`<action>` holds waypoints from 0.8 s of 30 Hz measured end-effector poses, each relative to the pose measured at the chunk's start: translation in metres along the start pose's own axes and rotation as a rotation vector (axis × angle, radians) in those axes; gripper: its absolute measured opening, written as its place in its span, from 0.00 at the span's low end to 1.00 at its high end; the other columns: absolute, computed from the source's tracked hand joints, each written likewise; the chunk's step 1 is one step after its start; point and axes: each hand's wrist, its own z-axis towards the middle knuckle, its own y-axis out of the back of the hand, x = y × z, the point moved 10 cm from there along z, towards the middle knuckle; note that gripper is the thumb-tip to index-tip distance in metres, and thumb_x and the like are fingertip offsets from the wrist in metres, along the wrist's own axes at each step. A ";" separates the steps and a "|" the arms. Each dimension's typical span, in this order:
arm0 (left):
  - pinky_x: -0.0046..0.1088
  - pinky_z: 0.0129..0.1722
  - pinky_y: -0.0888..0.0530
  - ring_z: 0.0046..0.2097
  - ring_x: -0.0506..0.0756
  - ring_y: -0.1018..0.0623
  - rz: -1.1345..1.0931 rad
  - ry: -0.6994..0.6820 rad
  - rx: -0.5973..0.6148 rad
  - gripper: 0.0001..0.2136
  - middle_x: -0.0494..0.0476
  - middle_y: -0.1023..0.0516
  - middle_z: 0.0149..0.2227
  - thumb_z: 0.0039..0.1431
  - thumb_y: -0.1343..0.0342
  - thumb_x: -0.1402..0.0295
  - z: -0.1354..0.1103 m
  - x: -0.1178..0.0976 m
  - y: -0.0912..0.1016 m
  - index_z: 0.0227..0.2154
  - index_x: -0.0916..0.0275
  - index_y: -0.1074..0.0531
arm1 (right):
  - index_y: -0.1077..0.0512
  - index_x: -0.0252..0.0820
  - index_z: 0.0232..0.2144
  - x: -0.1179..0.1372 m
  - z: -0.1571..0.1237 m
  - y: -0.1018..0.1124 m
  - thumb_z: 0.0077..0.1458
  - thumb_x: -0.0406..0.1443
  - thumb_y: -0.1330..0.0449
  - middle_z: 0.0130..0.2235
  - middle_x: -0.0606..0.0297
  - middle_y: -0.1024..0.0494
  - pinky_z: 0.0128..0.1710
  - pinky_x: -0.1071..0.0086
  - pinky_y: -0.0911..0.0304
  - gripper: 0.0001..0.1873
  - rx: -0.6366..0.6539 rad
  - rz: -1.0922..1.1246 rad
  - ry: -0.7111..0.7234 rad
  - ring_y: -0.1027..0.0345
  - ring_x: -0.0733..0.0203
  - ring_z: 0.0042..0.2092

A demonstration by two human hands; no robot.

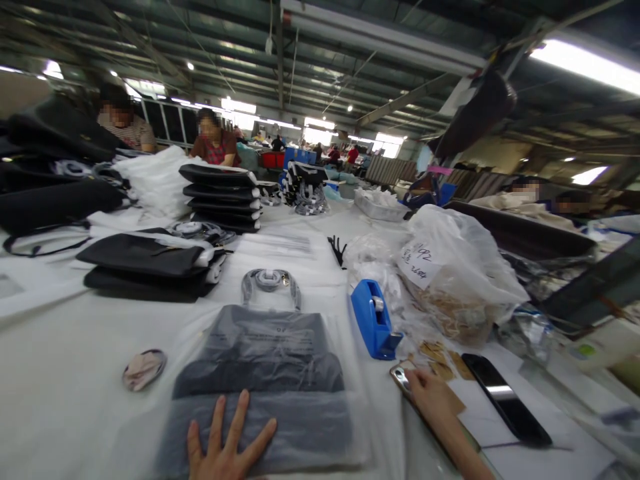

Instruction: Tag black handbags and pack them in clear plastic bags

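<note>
A dark grey bag in a clear plastic sleeve [270,373] lies flat on the white table [60,360] in front of me. My left hand [227,443] rests flat on its near end, fingers spread, holding nothing. My right hand [433,393] reaches to the right and rests on a small phone [400,379] at the table's right side; its fingertips are partly hidden. A blue tape dispenser [373,320] stands just beyond that hand.
A black phone [505,400] lies at the right. A clear bag of brown tags [457,280] sits behind the dispenser. Stacks of black bags [150,263] [220,197] fill the left and middle. A small round object [144,369] lies at left. Other people sit at the far side.
</note>
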 end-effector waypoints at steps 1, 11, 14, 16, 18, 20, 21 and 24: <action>0.73 0.54 0.54 0.64 0.79 0.44 -0.016 0.003 0.011 0.35 0.57 0.34 0.62 0.44 0.34 0.63 0.000 0.000 0.002 0.54 0.28 0.40 | 0.26 0.45 0.21 0.019 -0.006 0.002 0.47 0.50 0.49 0.25 0.56 0.21 0.33 0.59 0.37 0.20 0.038 -0.006 0.072 0.28 0.46 0.32; 0.74 0.53 0.58 0.66 0.80 0.56 -0.112 -0.018 0.078 0.39 0.58 0.53 0.69 0.47 0.36 0.64 -0.003 0.007 -0.007 0.59 0.30 0.49 | 0.21 0.51 0.30 0.235 -0.141 -0.078 0.54 0.34 0.43 0.30 0.70 0.18 0.32 0.73 0.40 0.11 0.911 -0.571 1.173 0.26 0.62 0.33; 0.74 0.53 0.58 0.66 0.80 0.56 -0.129 -0.027 0.059 0.40 0.58 0.55 0.70 0.48 0.36 0.63 -0.004 0.010 -0.010 0.60 0.30 0.51 | 0.21 0.47 0.23 0.246 -0.131 -0.116 0.43 0.29 0.38 0.27 0.68 0.18 0.28 0.73 0.41 0.08 0.872 -0.710 1.182 0.27 0.62 0.28; 0.74 0.54 0.58 0.66 0.79 0.57 -0.137 -0.027 0.059 0.40 0.57 0.56 0.70 0.48 0.36 0.62 -0.004 0.011 -0.011 0.60 0.31 0.51 | 0.23 0.44 0.19 0.250 -0.126 -0.137 0.38 0.28 0.36 0.25 0.63 0.19 0.27 0.72 0.40 0.06 0.837 -0.757 1.167 0.27 0.60 0.27; 0.74 0.54 0.59 0.67 0.80 0.57 -0.146 -0.029 0.071 0.40 0.57 0.56 0.70 0.47 0.36 0.61 -0.004 0.010 -0.013 0.60 0.31 0.51 | 0.23 0.42 0.19 0.252 -0.123 -0.150 0.33 0.28 0.35 0.25 0.59 0.19 0.28 0.70 0.38 0.05 0.796 -0.794 1.153 0.26 0.56 0.28; 0.74 0.54 0.60 0.66 0.80 0.57 -0.151 -0.031 0.081 0.41 0.56 0.55 0.70 0.47 0.35 0.61 -0.003 0.009 -0.014 0.60 0.31 0.50 | 0.23 0.41 0.20 0.253 -0.122 -0.157 0.31 0.29 0.34 0.26 0.57 0.19 0.30 0.68 0.36 0.07 0.760 -0.811 1.135 0.25 0.54 0.29; 0.74 0.54 0.60 0.67 0.80 0.57 -0.150 -0.024 0.082 0.40 0.56 0.55 0.70 0.46 0.35 0.61 -0.003 0.009 -0.014 0.60 0.31 0.50 | 0.22 0.41 0.21 0.253 -0.121 -0.159 0.31 0.29 0.33 0.26 0.57 0.19 0.31 0.68 0.36 0.08 0.743 -0.813 1.125 0.25 0.53 0.30; 0.72 0.55 0.62 0.67 0.79 0.58 -0.140 0.007 0.087 0.39 0.53 0.56 0.70 0.46 0.35 0.61 -0.002 0.011 -0.013 0.60 0.31 0.48 | 0.23 0.42 0.21 0.252 -0.110 -0.160 0.30 0.33 0.29 0.26 0.58 0.19 0.31 0.68 0.35 0.08 0.702 -0.814 1.092 0.24 0.52 0.31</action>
